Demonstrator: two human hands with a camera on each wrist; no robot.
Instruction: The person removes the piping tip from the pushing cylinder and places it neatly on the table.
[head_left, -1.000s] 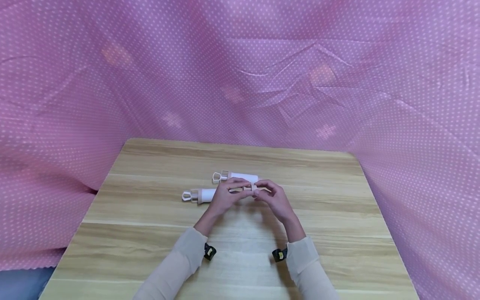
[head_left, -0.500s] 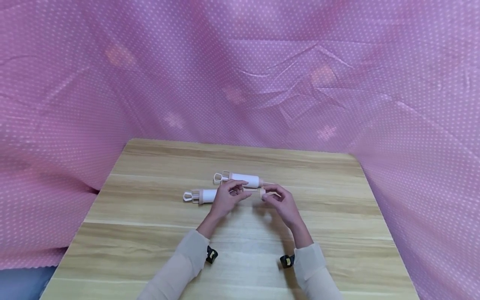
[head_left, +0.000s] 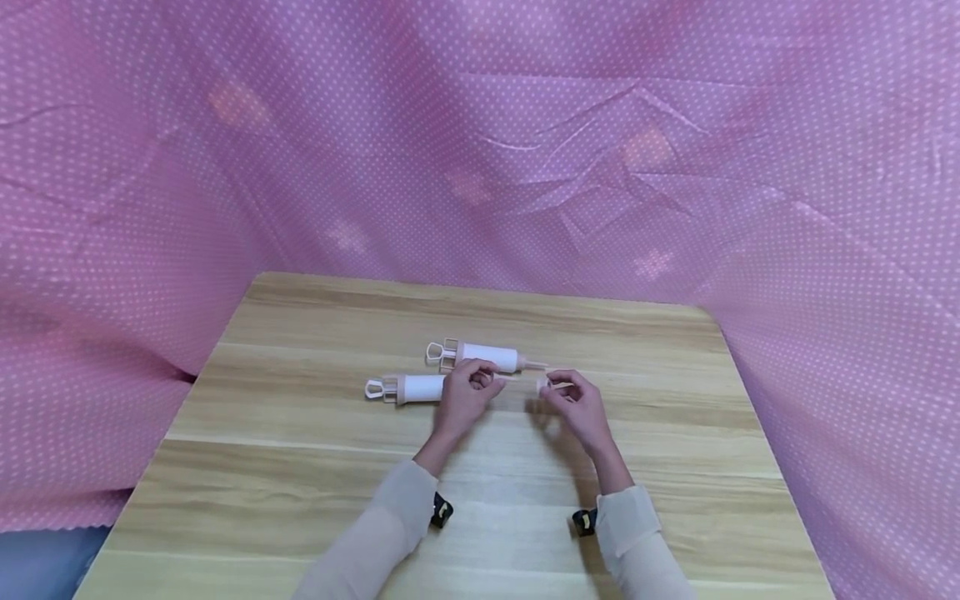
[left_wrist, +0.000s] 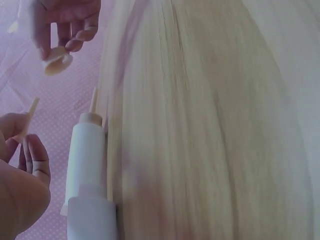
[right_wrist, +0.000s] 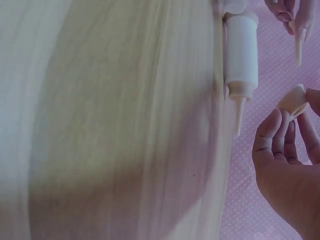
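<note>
My left hand (head_left: 465,400) pinches a thin cream nozzle (left_wrist: 31,112) between thumb and fingertips, its slim end pointing toward the right hand. A short gap away, my right hand (head_left: 581,412) pinches a small cream ring-shaped cap (right_wrist: 294,103) by its rim. Beside the left hand lies a white syringe-like tube (head_left: 422,388) with a ring-shaped plunger handle at its left end; the hand hides its front end. Just behind it lies a similar white tube (head_left: 489,357), fitted with a cream collar and a thin nozzle pointing right.
The things lie on a light wood-grain table (head_left: 300,500). A pink dotted cloth (head_left: 480,167) hangs behind the table and along both sides. Each wrist carries a small black camera, seen below the hands in the head view.
The hands have drawn apart. The right hand has moved right with the cap, off the nozzle, which stays pinched in the left hand. Both white tubes lie where they were.
</note>
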